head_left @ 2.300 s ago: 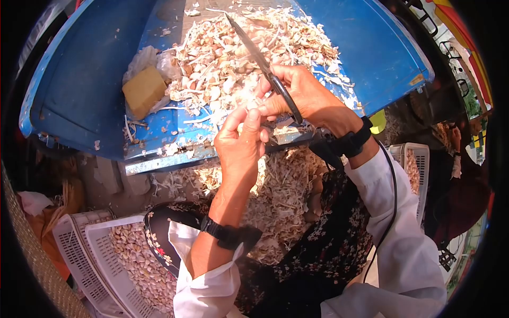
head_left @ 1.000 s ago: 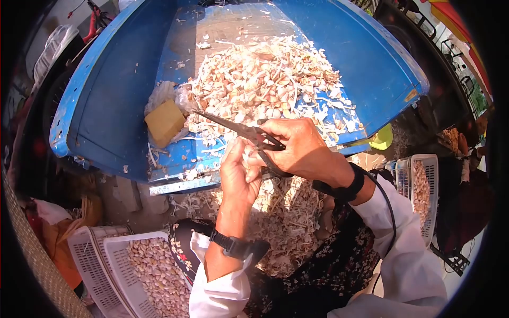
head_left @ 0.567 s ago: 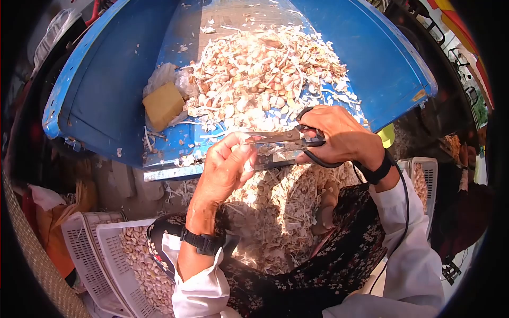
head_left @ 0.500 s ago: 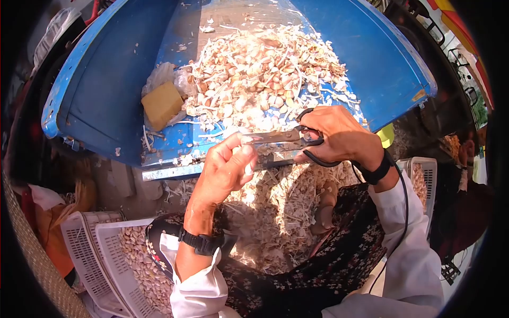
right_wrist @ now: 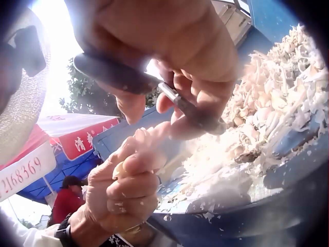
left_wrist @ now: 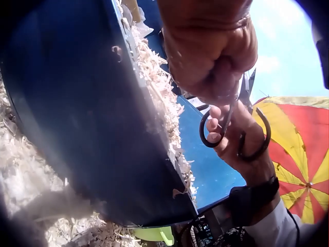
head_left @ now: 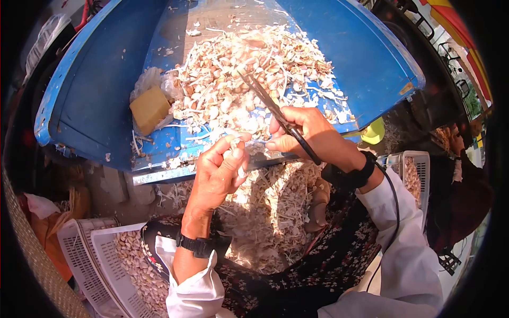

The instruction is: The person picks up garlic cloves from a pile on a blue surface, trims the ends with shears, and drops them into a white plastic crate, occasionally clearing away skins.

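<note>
My left hand (head_left: 232,153) is curled around a small pale garlic piece (head_left: 236,143), just in front of the blue tray's (head_left: 95,90) near edge. My right hand (head_left: 279,137) grips black-handled scissors (head_left: 270,103) with blades closed, pointing up and away over the heap of garlic cloves and skins (head_left: 254,63). The two hands are a finger's width apart. In the left wrist view the scissors' loops (left_wrist: 234,128) sit on the right hand's fingers (left_wrist: 231,146), below my left hand (left_wrist: 211,51). In the right wrist view the left hand (right_wrist: 128,188) curls under the right hand (right_wrist: 169,46).
A yellow block (head_left: 149,108) lies on the tray left of the heap. Garlic skins (head_left: 275,212) pile over the lap and ground. A white basket of cloves (head_left: 124,259) stands at lower left, another basket (head_left: 411,169) at right. Another person (head_left: 461,180) sits at far right.
The scissors swung from lying level, tips at my left fingers, to pointing up and away. My right hand moved in towards the left hand, which still holds its garlic piece.
</note>
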Demonstrator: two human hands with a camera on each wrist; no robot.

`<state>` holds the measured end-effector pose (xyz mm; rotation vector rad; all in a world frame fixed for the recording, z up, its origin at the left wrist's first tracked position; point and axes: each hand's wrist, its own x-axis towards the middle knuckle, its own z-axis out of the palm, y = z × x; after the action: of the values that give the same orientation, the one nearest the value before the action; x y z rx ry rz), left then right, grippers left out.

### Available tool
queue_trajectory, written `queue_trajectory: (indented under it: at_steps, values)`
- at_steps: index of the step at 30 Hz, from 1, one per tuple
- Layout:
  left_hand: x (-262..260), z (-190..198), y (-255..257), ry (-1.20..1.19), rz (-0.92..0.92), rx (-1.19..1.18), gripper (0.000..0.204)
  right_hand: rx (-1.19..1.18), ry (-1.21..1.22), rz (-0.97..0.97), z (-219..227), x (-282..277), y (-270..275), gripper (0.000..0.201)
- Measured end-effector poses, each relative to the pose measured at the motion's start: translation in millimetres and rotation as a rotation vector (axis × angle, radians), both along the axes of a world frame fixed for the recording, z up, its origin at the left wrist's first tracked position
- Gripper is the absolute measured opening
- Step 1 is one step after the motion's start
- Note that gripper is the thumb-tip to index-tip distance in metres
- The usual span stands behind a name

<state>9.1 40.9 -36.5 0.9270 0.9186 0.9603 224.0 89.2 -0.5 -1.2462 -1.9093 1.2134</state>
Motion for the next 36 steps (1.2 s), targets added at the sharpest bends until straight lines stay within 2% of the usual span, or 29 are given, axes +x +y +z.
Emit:
queue_trajectory:
  at_steps: [2,3,4,5,6,7,9,11,13,16,20,21,22,23,25,26,27,28,29,31,32,34,36]
  values:
    - [15,-6,-2,-0.060,0.029,0.054,0.038,-0.145,0.231,0.018,-8,-9,2,0.024]
    - [22,-7,-3,-0.069,0.053,0.074,0.040,-0.229,0.231,0.004,-4,-16,0,0.023]
    - [25,-7,-5,-0.077,0.079,0.092,0.042,-0.203,0.258,-0.024,-7,-21,0,0.023]
    - [25,-8,-6,-0.052,0.104,0.145,0.042,-0.181,0.287,-0.048,-11,-27,0,0.022]
    - [27,-14,-6,0.004,0.149,0.231,0.041,-0.301,0.352,-0.043,-13,-30,3,0.020]
    - [27,-20,-5,0.059,0.193,0.317,0.041,-0.303,0.352,-0.036,-12,-34,4,0.020]
    - [26,-9,-7,0.049,0.170,0.309,0.041,-0.369,0.396,0.026,-10,-42,4,0.019]
    - [25,-4,-9,0.010,0.213,0.194,0.041,-0.364,0.429,0.047,-12,-47,7,0.019]
    - [23,-8,-8,-0.127,0.241,0.206,0.040,-0.366,0.486,0.082,-10,-53,5,0.019]
    - [17,-7,-11,-0.288,0.281,0.158,0.040,-0.257,0.546,0.042,-17,-68,3,0.019]
    - [3,0,-19,-0.418,0.374,0.154,0.035,-0.191,0.526,0.062,-4,-89,-4,0.020]
    - [1,-3,-19,-0.393,0.434,0.202,0.034,-0.065,0.497,0.014,-7,-100,-6,0.019]
    - [-2,-6,-19,-0.369,0.493,0.253,0.034,-0.148,0.544,-0.026,-7,-112,-10,0.020]
    - [-7,-5,-22,-0.324,0.584,0.260,0.032,0.042,0.396,-0.073,-8,-126,-11,0.019]
    - [-18,6,-28,-0.298,0.763,0.270,0.033,0.031,0.498,-0.095,-4,-155,-20,0.020]
    - [-29,6,-32,-0.250,0.860,0.337,0.032,0.071,0.414,-0.135,5,-168,-29,0.025]
    - [-34,17,-38,-0.215,0.984,0.359,0.032,0.272,0.430,-0.171,-3,-190,-33,0.030]
    - [-61,7,-49,-0.153,0.958,0.405,0.031,0.181,0.460,-0.158,1,-211,-41,0.030]
    - [-75,10,-61,-0.164,1.005,0.460,0.030,0.182,0.460,-0.125,7,-231,-52,0.028]
    - [-99,19,-89,-0.010,1.127,0.485,0.032,0.184,0.564,-0.037,12,-273,-80,0.024]
    - [-122,21,-109,-0.408,1.051,0.449,0.036,0.214,0.492,0.037,13,-291,-96,0.023]
    - [-134,26,-134,-0.497,1.042,0.406,0.033,0.210,0.413,0.155,13,-325,-136,0.023]
    - [-142,10,-194,-0.388,1.040,0.418,0.032,0.201,0.378,0.271,-10,-358,-173,0.024]
